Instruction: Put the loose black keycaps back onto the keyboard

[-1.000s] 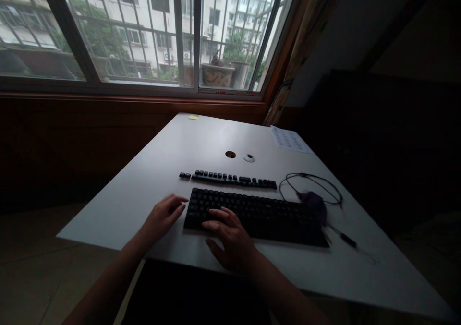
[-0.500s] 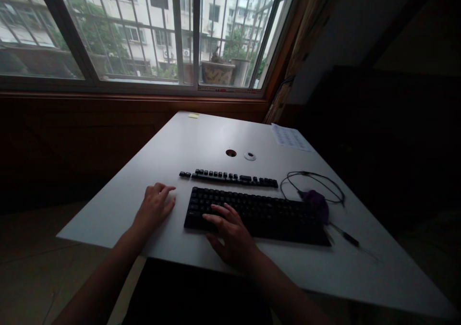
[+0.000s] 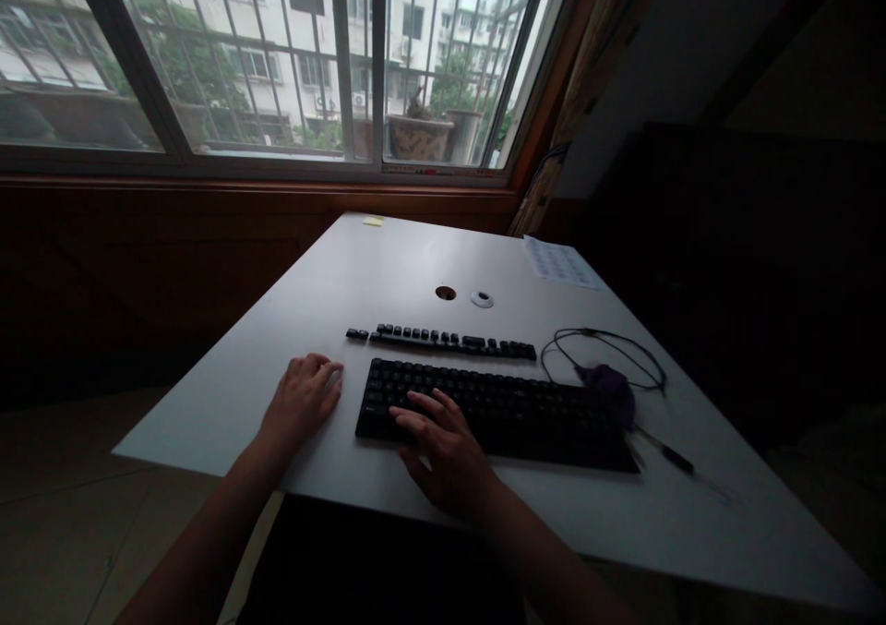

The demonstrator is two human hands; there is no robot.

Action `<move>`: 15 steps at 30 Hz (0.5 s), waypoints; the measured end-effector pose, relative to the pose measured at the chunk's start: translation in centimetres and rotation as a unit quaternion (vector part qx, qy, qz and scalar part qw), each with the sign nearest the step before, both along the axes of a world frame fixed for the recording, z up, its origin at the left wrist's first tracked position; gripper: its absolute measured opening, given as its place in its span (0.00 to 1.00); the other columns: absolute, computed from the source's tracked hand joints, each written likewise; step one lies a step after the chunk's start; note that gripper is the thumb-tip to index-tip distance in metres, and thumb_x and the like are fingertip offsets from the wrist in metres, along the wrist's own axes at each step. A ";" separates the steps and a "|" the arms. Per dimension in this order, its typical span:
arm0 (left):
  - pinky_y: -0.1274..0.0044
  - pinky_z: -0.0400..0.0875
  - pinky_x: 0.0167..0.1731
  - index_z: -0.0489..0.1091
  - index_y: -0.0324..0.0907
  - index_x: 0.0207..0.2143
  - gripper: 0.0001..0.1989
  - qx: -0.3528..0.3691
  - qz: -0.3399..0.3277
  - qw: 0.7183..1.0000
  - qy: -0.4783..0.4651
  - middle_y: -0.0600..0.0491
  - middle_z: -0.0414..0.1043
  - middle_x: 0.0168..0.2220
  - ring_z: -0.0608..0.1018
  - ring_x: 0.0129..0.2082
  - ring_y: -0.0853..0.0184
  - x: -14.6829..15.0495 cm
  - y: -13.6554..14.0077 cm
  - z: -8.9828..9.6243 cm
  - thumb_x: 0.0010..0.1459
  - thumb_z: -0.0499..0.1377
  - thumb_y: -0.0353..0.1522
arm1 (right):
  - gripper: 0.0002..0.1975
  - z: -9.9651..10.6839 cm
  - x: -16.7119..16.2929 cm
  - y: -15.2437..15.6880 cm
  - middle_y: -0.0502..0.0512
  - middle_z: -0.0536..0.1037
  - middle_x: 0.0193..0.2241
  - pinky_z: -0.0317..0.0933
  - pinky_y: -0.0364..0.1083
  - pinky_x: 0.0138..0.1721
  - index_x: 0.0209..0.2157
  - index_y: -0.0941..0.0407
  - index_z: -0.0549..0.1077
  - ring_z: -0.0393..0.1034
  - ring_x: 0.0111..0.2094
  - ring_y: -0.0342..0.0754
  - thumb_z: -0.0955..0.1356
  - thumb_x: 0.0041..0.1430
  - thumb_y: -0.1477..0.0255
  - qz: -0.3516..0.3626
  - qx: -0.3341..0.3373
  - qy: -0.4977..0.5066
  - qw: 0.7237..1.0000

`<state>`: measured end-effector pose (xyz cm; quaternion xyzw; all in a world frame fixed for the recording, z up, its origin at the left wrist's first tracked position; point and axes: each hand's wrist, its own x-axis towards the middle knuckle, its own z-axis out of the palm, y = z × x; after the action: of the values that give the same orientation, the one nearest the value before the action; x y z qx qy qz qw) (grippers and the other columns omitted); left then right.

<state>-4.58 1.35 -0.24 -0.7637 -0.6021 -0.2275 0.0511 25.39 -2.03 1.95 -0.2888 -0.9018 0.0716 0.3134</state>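
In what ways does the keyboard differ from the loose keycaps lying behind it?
The keyboard is one joined body, while the loose keycaps are small pieces, with gaps between some of them. The keyboard forms a deep block of several key rows; the keycaps form a thin band. The right hand is over the keyboard, but no hand is over the keycaps. Both are dark and lie on the white table.

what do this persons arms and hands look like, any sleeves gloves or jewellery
The left hand and right hand are bare, without gloves. The forearms are uncovered as far as they show, no sleeves in view. I can't make out any watch, bracelet or ring, though the light is dim.
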 end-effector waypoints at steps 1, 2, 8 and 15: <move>0.61 0.70 0.50 0.72 0.44 0.51 0.14 -0.002 0.000 1.000 0.001 0.45 0.70 0.48 0.70 0.48 0.53 0.0 0.0 0.0 0.65 0.55 0.35 | 0.21 0.0 0.0 0.0 0.55 0.80 0.52 0.50 0.63 0.68 0.58 0.51 0.65 0.63 0.65 0.54 0.67 0.64 0.73 0.001 0.001 0.001 1.000; 0.61 0.70 0.50 0.72 0.44 0.51 0.14 -0.004 0.002 1.000 0.001 0.45 0.70 0.48 0.70 0.48 0.53 0.0 0.0 0.0 0.65 0.55 0.35 | 0.20 0.0 -0.1 -0.1 0.54 0.81 0.50 0.50 0.63 0.68 0.57 0.51 0.66 0.64 0.64 0.54 0.67 0.64 0.73 0.003 0.003 0.004 1.000; 0.60 0.70 0.51 0.73 0.47 0.51 0.14 -0.006 0.005 1.000 -0.012 0.45 0.70 0.48 0.70 0.49 0.52 0.1 0.0 0.0 0.65 0.56 0.35 | 0.23 0.1 0.0 -0.1 0.57 0.78 0.55 0.49 0.65 0.69 0.60 0.52 0.63 0.62 0.65 0.54 0.67 0.64 0.73 -0.003 0.006 0.002 1.000; 0.60 0.69 0.52 0.74 0.45 0.51 0.14 -0.005 0.002 1.000 -0.015 0.45 0.70 0.48 0.70 0.48 0.52 0.0 0.1 -0.1 0.65 0.56 0.35 | 0.25 0.0 -0.1 0.1 0.56 0.78 0.55 0.50 0.62 0.69 0.60 0.52 0.63 0.60 0.66 0.52 0.65 0.62 0.77 -0.004 0.024 0.015 1.000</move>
<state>-4.58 1.44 -0.33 -0.7591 -0.6055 -0.2359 0.0389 25.25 -1.97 1.93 -0.2836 -0.8974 0.0525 0.3340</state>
